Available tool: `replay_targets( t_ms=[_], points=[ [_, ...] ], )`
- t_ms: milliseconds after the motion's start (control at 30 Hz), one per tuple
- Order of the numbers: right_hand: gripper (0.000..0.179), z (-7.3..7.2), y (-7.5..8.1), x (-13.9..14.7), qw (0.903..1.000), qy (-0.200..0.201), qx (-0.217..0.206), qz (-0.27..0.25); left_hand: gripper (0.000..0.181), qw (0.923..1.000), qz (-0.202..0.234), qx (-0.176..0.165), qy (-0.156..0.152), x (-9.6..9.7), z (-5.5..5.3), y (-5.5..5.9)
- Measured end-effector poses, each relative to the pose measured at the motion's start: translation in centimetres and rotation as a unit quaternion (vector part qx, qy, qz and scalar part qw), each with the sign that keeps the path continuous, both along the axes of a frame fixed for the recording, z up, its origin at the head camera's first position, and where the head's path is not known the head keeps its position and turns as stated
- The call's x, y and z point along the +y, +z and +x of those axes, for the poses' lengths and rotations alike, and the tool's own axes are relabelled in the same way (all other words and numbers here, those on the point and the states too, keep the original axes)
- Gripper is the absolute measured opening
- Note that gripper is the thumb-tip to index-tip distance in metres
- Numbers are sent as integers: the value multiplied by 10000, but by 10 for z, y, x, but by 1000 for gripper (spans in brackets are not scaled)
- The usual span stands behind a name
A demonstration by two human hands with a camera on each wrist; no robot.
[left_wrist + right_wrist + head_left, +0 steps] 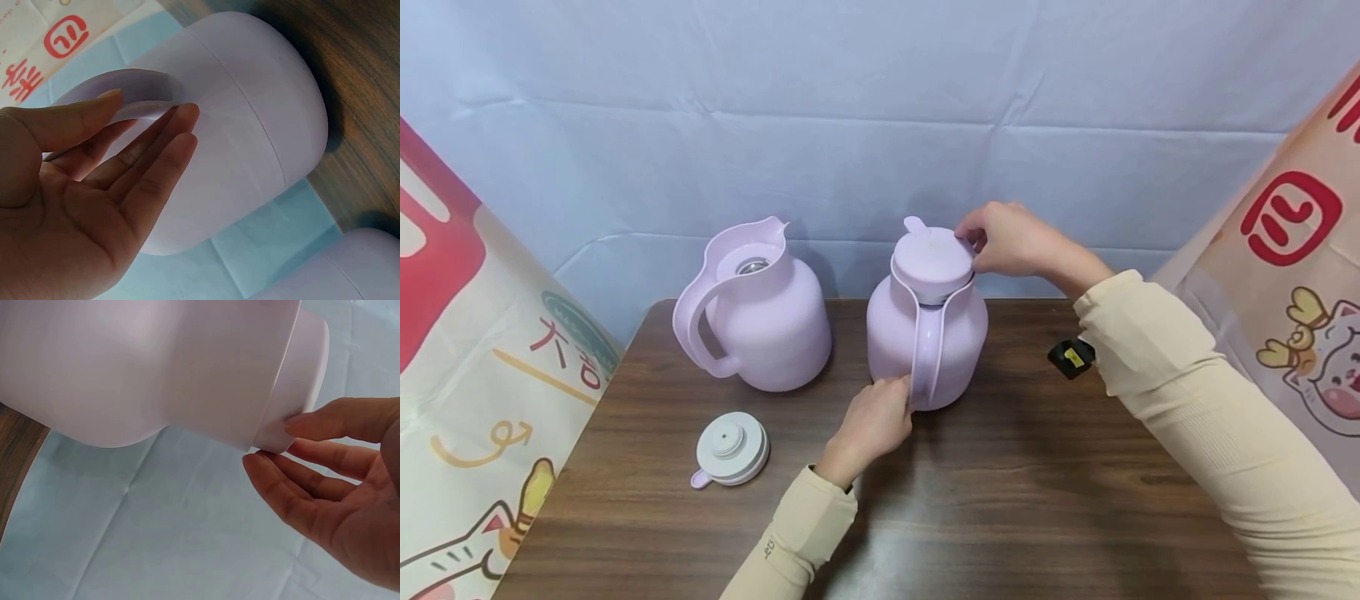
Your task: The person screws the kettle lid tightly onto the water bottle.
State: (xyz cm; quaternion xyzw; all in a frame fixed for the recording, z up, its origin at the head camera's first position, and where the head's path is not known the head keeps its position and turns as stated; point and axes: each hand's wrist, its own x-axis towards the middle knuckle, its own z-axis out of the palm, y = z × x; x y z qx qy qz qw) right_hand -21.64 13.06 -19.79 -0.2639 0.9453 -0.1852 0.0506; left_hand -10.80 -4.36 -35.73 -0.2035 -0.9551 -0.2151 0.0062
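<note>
A lilac vacuum jug [887, 346] stands upright on the table, its handle [929, 350] turned to the front. Thumb and fingers of my left hand [868, 423] pinch that handle low down, and the left wrist view shows the same grip on the handle [147, 111]. A lilac lid [932, 257] sits in the jug's mouth, a little raised at the rim. At the lid's right edge my right hand [1011, 240] holds it between thumb and fingers; the right wrist view shows the thumb on the lid's side [300, 381].
To the left stands a second lilac jug [775, 333] without a lid, its mouth uncovered. In front of it a loose lid [733, 450] lies upside down on the wooden table [1037, 500]. A pale cloth [850, 167] hangs behind. A small black object [1070, 358] is at the right sleeve.
</note>
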Motion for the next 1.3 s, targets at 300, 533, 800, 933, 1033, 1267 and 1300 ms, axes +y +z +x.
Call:
replay_targets(
  t_ms=[300, 533, 800, 933, 1033, 1267, 1300],
  points=[
    [27, 3, 1, -1, 9997, -208, 107, 58, 9, 10000, 24, -17, -2, 1, -1, 0],
    [42, 0, -1, -1, 9995, -239, -217, -40, 9, 10000, -8, -23, -7, 2, -1, 0],
    [55, -5, -4, 0, 9990, -169, -412, 48, 9, 10000, -8, 34, -37, 2, 0, 0],
    [54, -6, -4, 0, 9990, -164, -426, 28, 9, 10000, -5, 7, -36, 2, -1, 1],
    [52, -5, -3, 1, 9992, -141, -380, -6, 9, 10000, -3, -22, -36, 2, -1, 2],
    [35, -1, -1, -1, 9998, -127, -130, 7, 9, 10000, 8, -57, -3, 1, -1, 3],
    [32, 0, 0, -1, 9998, -153, -95, 33, 9, 10000, 15, -61, -1, 1, -1, 3]
  ],
)
